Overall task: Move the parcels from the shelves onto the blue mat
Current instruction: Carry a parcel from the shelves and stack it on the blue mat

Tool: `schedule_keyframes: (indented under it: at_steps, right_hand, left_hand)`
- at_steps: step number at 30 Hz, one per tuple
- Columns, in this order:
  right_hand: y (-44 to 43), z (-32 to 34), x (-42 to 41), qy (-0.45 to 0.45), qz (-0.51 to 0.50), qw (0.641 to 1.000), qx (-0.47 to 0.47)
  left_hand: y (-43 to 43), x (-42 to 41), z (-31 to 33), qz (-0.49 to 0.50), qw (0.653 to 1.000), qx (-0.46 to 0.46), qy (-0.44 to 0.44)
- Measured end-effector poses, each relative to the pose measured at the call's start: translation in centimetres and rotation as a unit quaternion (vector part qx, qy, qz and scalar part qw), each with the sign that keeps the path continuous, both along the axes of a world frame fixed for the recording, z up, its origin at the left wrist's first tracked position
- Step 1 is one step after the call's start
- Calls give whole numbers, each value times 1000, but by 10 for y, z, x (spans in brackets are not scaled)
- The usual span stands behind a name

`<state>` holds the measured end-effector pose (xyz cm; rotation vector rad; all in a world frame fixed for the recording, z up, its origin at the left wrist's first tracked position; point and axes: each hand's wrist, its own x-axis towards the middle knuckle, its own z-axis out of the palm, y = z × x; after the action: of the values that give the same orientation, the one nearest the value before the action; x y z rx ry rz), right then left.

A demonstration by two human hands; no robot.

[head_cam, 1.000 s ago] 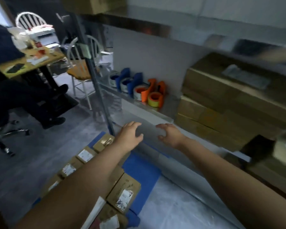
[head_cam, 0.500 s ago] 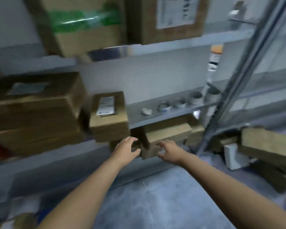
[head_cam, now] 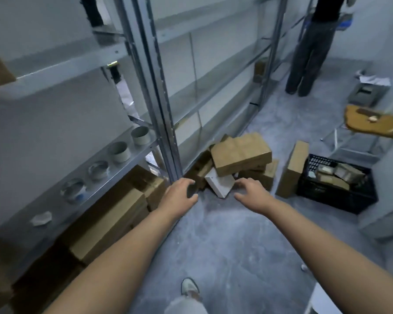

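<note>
Head-worn camera, looking forward and steeply down an aisle.
From head height it faces the grey floor (head_cam: 225,245). The shelves (head_cam: 159,109) run from 9 up to 12 o'clock, the parcels (head_cam: 241,152) lie near centre, and a black crate (head_cam: 327,193) sits at 3 o'clock. The left grip (head_cam: 179,196) and right grip (head_cam: 253,193) are close under the lens, with the arms entering from 6 o'clock. The edges are soft, probably from wide-angle smear.

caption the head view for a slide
Left hand and right hand, both empty, stretched toward heaped cardboard parcels on the floor beside metal shelving.
</note>
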<state>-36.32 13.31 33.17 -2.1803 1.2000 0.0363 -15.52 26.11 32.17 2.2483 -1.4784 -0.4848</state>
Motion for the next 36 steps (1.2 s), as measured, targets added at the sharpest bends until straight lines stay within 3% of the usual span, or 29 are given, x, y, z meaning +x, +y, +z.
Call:
schedule_keyframes:
  at_steps: [10, 21, 36]
  right_hand:
    - [-158, -8, 9, 0, -92, 996, 19]
    - [-309, -34, 53, 19, -88, 994, 67]
    - [-589, -100, 53, 49, -61, 987, 140]
  left_hand:
    - [-185, 21, -51, -24, 998, 23, 55]
    - [-326, 85, -81, 27, 991, 60, 117]
    - [-545, 66, -130, 138, 967, 102, 188]
